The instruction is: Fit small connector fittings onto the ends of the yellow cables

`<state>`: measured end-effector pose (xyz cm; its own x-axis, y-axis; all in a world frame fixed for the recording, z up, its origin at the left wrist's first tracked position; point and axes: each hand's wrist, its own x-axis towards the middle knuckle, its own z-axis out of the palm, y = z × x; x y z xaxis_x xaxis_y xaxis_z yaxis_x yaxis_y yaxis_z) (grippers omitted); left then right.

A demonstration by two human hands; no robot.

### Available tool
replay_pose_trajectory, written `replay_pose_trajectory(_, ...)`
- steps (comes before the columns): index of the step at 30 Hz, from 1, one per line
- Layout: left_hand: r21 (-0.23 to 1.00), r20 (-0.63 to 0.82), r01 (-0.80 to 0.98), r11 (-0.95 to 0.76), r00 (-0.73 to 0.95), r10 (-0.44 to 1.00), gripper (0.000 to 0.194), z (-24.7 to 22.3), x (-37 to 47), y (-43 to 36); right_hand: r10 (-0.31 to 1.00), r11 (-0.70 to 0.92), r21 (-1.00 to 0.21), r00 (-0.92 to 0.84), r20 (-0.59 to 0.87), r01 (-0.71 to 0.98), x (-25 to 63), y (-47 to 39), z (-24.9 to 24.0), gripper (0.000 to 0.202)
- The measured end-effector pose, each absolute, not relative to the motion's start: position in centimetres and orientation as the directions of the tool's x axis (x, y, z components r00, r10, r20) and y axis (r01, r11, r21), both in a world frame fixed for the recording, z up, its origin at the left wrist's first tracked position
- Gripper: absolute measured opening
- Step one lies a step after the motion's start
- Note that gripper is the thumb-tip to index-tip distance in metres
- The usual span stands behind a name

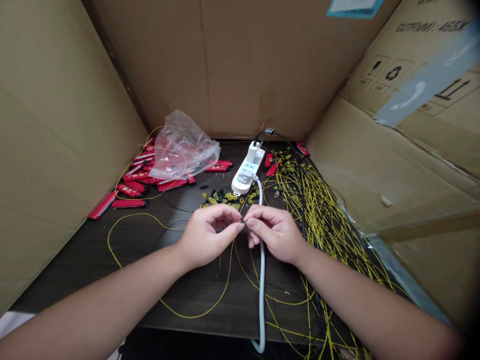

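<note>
My left hand (210, 236) and my right hand (276, 232) meet at the middle of the dark table (180, 295). Thumb and forefinger of each are pinched together on a tiny dark piece (243, 221), mostly hidden by the fingertips. A thin yellow cord (229, 280) hangs below the fingers and loops over the table to the left. Just beyond my hands lies a small pile of yellow and black parts (225, 197). The white cable (261, 290) passes under my right hand.
A white power strip (248, 171) with plugs stands behind the hands. Red packets (131, 188) and a clear plastic bag (182, 147) lie back left. Tangled yellow cords (322, 220) cover the right side. Cardboard walls (255, 65) enclose the table.
</note>
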<state>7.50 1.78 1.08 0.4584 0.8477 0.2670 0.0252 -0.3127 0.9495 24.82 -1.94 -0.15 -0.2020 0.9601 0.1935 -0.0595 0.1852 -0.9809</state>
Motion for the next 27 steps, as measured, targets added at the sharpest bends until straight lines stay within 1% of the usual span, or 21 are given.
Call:
replay_pose_trajectory(4,0.92,0.335,0.039,-0.391,0.439,0.834,0.004,1.14,7.49,1.72,0.963,0.185,-0.982,-0.195,0.187,-0.028,24.82,-2.01,0.07,0.018)
replay_pose_trajectory(9,0.843,0.443,0.102,-0.528,0.424,0.79,0.002,1.14,7.33,1.73,0.963,0.182,-0.982,-0.209,0.169,0.044,24.83,-2.04,0.19,0.024)
replay_pose_trajectory(13,0.79,0.492,0.139,-0.598,0.438,0.752,0.003,0.99,7.2,1.81,0.963,0.18,-0.98,-0.216,0.158,0.084,24.78,-2.06,0.37,0.028)
replay_pose_trajectory(18,0.731,0.548,0.139,-0.668,0.464,0.696,0.005,1.15,7.23,1.83,0.961,0.188,-0.974,-0.227,0.155,0.13,24.73,-2.08,0.4,0.034)
replay_pose_trajectory(23,0.713,0.558,0.135,-0.688,0.484,0.674,0.007,1.22,7.23,1.9,0.966,0.156,-0.981,-0.226,0.126,0.12,24.73,-1.96,0.21,0.039)
replay_pose_trajectory(27,0.757,0.523,0.131,-0.64,0.465,0.714,0.005,1.03,7.22,1.93,0.975,0.1,-0.991,-0.207,0.081,0.083,24.82,-1.76,0.01,0.041)
